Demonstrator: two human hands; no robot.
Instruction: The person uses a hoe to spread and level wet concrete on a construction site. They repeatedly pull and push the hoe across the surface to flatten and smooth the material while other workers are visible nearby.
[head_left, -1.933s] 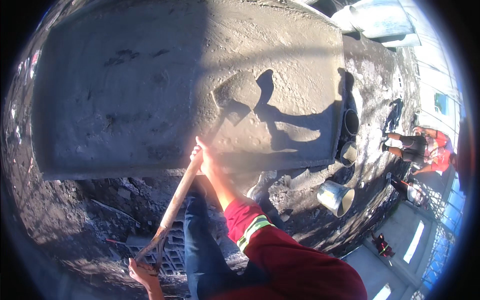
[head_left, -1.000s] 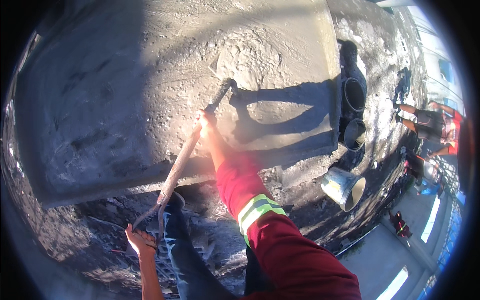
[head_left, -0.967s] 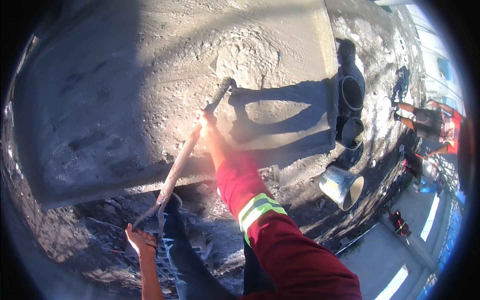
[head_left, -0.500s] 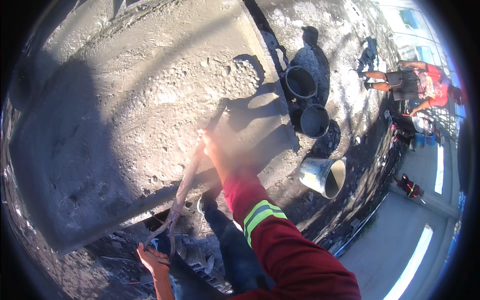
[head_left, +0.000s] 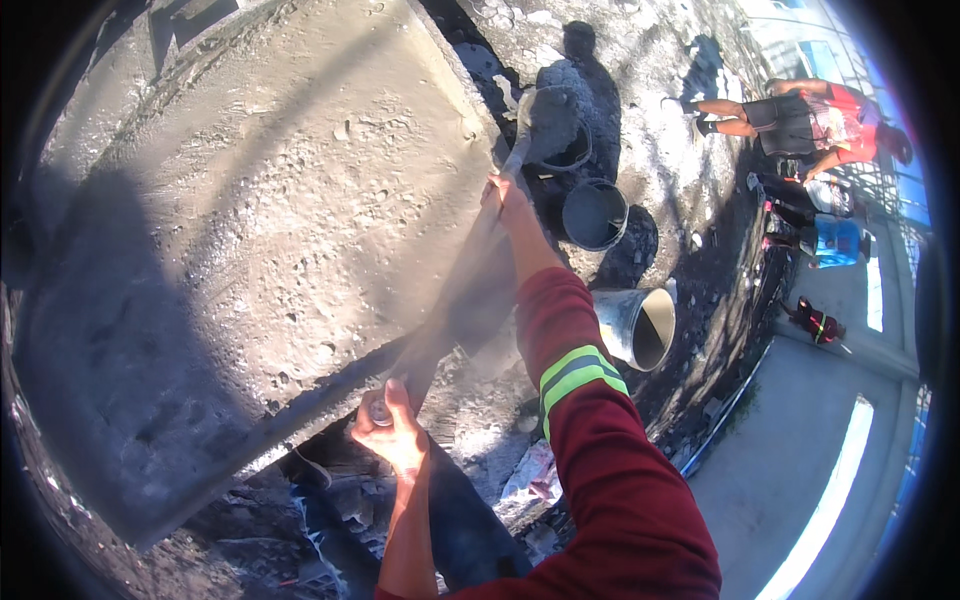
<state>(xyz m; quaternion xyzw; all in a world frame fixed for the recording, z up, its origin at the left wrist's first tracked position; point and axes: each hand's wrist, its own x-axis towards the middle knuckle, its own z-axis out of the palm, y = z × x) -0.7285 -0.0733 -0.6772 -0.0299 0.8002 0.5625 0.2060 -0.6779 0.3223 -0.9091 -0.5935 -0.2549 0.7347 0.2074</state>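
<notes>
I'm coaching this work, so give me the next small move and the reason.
Probably tilt the shovel over the bucket: its blade, seemingly carrying grey mix, overlaps the bucket's mouth in this view, while the right hand and left hand both grip the shovel.

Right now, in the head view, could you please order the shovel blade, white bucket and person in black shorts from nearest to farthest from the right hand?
1. Shovel blade: just ahead of the right hand.
2. White bucket: rightward, lower in view.
3. Person in black shorts: far right.
</notes>
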